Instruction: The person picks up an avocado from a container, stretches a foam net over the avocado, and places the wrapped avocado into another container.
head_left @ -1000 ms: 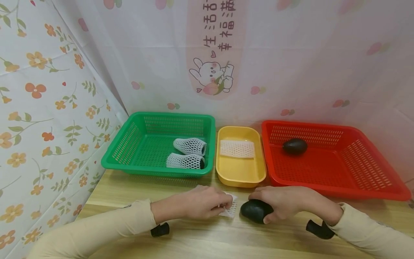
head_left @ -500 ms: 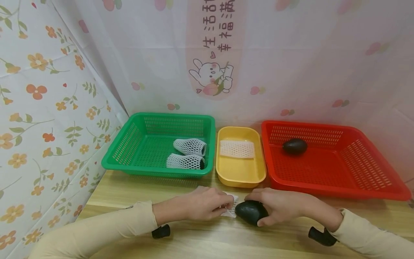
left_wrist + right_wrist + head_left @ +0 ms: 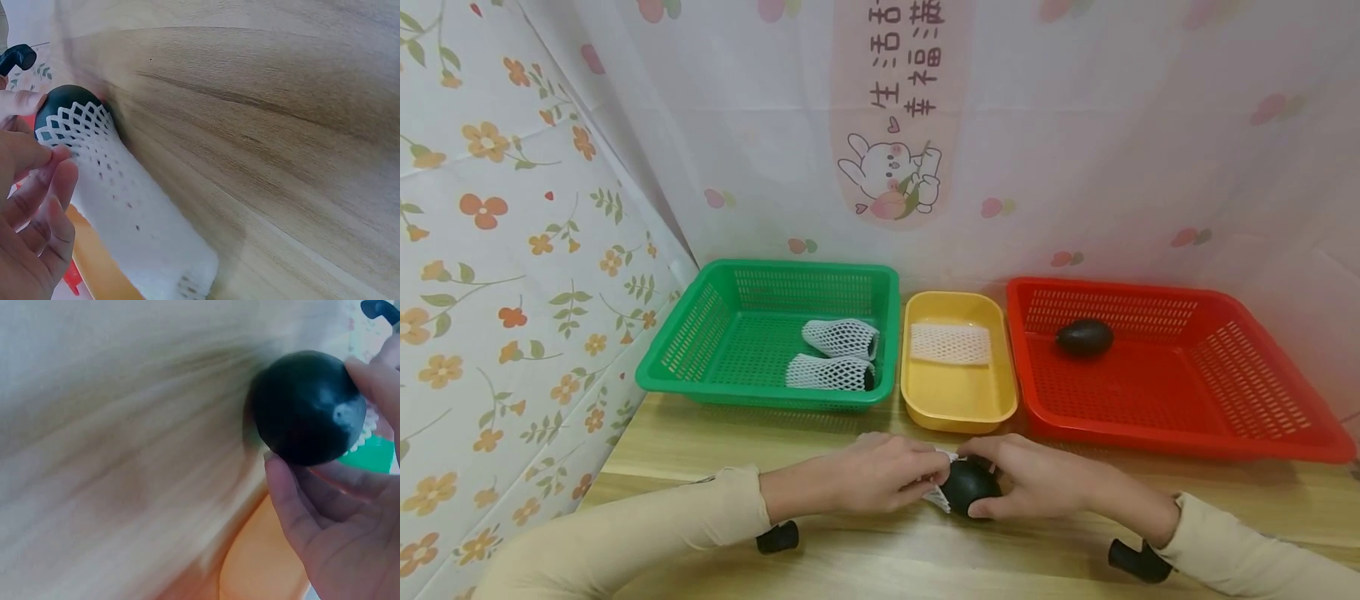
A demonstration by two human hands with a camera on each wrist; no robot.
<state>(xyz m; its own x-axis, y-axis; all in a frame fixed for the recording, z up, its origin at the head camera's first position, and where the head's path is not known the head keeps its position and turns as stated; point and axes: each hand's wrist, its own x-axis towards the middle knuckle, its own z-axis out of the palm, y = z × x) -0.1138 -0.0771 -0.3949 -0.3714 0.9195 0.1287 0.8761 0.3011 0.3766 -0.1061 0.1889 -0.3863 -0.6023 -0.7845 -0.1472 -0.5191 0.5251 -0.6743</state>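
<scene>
My right hand [image 3: 1037, 479] grips a dark green avocado [image 3: 967, 487], thumb on the near side and fingers on the far side. One end of the avocado is inside the mouth of a white foam net sleeve [image 3: 125, 181]. My left hand [image 3: 887, 473] pinches the sleeve's edge between thumb and fingers, as the left wrist view shows. In that view the mesh is stretched around the avocado's end, while the rest of the sleeve hangs flat and narrow. The avocado's rounded free end [image 3: 309, 406] faces the right wrist camera.
Behind the hands stand a green basket [image 3: 700, 392] with two net-covered avocados [image 3: 831, 373], a yellow tray [image 3: 958, 400] with a flat foam sleeve [image 3: 951, 344], and a red basket [image 3: 1150, 392] with one bare avocado [image 3: 1084, 337]. Everything stands on a wooden table [image 3: 925, 558].
My right hand has moved left with the avocado, bringing its end into the sleeve's mouth. My left hand has stayed nearly in place, holding the sleeve. The baskets and tray have not moved.
</scene>
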